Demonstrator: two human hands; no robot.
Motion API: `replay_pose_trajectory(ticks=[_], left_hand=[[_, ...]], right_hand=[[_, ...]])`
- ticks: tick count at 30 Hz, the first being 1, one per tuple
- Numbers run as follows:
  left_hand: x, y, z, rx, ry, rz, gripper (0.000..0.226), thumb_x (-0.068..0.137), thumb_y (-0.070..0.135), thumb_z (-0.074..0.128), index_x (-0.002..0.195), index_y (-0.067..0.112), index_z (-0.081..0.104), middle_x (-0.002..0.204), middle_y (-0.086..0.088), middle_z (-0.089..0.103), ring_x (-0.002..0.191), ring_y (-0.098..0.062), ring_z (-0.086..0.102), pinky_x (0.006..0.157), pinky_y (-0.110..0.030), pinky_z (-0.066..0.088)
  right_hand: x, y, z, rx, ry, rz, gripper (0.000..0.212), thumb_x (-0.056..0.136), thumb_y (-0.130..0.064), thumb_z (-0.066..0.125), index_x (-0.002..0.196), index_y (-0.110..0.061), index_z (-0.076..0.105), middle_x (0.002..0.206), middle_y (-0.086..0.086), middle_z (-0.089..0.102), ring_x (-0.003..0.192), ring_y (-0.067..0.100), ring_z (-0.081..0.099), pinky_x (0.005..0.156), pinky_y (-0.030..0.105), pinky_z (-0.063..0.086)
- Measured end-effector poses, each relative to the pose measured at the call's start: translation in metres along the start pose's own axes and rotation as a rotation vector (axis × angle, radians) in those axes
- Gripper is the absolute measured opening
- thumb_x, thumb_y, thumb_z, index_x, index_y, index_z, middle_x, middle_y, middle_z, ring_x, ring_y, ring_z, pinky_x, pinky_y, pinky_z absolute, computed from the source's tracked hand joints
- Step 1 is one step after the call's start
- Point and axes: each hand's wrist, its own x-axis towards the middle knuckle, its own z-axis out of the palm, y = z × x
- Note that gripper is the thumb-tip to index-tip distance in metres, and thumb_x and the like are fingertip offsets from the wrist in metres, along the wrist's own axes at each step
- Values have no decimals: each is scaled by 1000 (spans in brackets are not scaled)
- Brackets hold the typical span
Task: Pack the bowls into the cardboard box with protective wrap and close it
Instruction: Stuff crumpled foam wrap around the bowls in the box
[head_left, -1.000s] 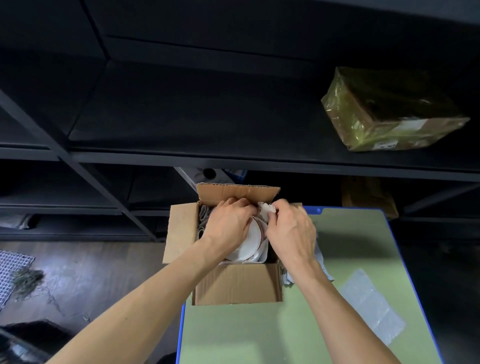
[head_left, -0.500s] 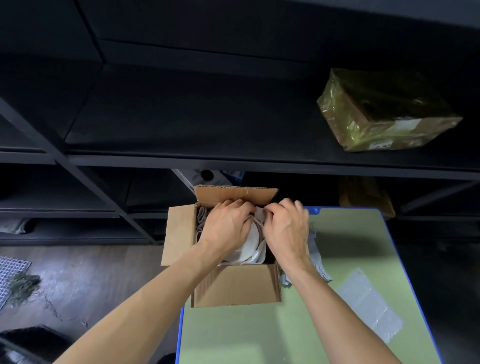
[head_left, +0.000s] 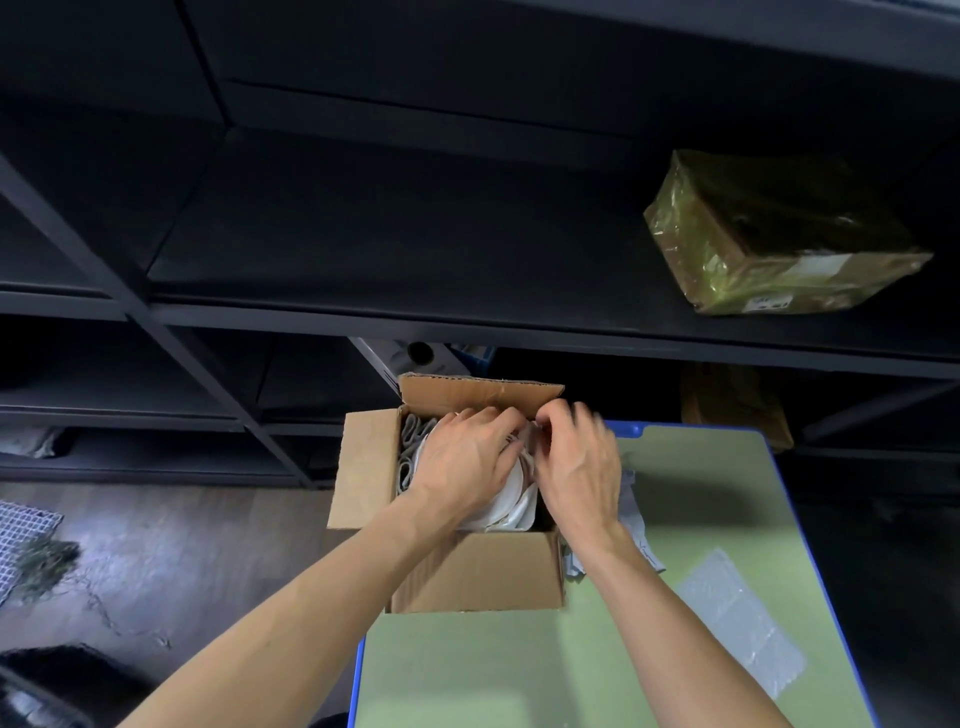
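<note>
We can see one label (head_left: 810, 267). It is white and sits on a parcel (head_left: 769, 234) wrapped in shiny yellow-brown plastic, far right on a dark shelf (head_left: 363, 234). The writing on it is too small for us to read. We find no other words or brand names.

The cardboard box (head_left: 467, 577) stands on the far left corner of a green table (head_left: 519, 670) with a blue edge. Its left flap lies open to the left and its far flap stands up. The white bowls (head_left: 511, 501) are inside the box, leaning on their sides. White wrap (head_left: 410, 447) is tucked in just left of them.

The left hand (head_left: 467, 457) lies over the bowls, with its fingers bent down over their far rim to hold them. The right hand (head_left: 576, 467) is just beside it, fingers curled. It seems to pinch a bit of the white wrap at the far edge of the box, but its fingertips are blurred.

Both hands and arms hide much of the bowls, so we cannot count them.

Some crumpled paper (head_left: 631, 499) lies against the right side of the box. A clear bubble wrap sheet (head_left: 743, 618) lies flat on the right part of the table. A second parcel (head_left: 727, 405) sits in the dark under the shelf and is hard to make out. On the floor (head_left: 182, 545) at the far left, a mesh mat (head_left: 21, 535) is cut off by the edge.
</note>
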Motion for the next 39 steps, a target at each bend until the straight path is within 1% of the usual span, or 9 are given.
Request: replay_pose_trajectory(ticks=[6,9,12,16,22,28,32,36,39], left_hand=[[0,-1,4,112,-1,68,40,98,43,30,111,34,67,103,9,68,87,-22,63,75,-37,49],[-1,0,5,141,-21,82,40,99,41,30,116,32,65,107,7,66,90,-23,62,79,-38,48],[-1,2,4,151,-53,73,42,98,40,29,121,30,63,111,6,64,94,-24,60,85,-39,48],[-6,6,-1,109,-40,99,42,95,37,31,124,29,60,114,6,64,96,-25,60,89,-41,48],[-15,10,-2,114,-80,156,45,93,38,29,121,29,63,118,-1,62,98,-28,61,87,-42,49],[-21,11,5,135,-31,186,29,96,30,54,124,34,61,127,-5,58,92,-28,58,82,-41,51],[-19,19,3,160,-50,216,24,96,31,49,113,26,64,130,-2,56,84,-27,55,73,-41,52],[-18,23,1,211,-72,226,32,90,31,41,108,23,67,130,-1,58,84,-25,54,72,-38,52],[-21,27,-3,139,-24,204,39,92,31,36,114,24,66,123,3,62,81,-24,52,73,-38,51]], right_hand=[[-19,11,-15,-64,-41,-123,18,87,-7,65,103,-11,73,97,0,56,86,24,48,63,38,46],[-38,18,-23,-124,-121,-198,33,91,-13,60,124,-12,66,124,-1,57,102,24,50,75,37,49],[-50,17,-27,-156,-212,-207,48,94,-24,57,140,-13,53,148,-2,46,112,25,46,85,37,49],[-56,13,-31,-155,-189,-203,41,90,-15,59,131,-15,62,145,-1,49,110,26,49,83,36,48],[-52,7,-25,-128,-227,-208,44,92,-13,49,134,-18,61,148,-7,46,109,23,47,91,34,42],[-60,16,-38,-40,-187,-204,41,89,-6,54,128,-15,65,134,-11,57,104,20,52,89,31,47],[-58,20,-33,11,-238,-195,37,93,-12,52,128,-19,63,136,-15,53,112,17,50,90,28,50],[-57,23,-37,145,-244,-183,32,97,-19,52,126,-23,63,136,-19,53,116,13,51,75,30,56],[-60,35,-45,250,-182,-182,33,99,-17,54,130,-23,63,137,-18,54,113,11,54,84,27,51]])
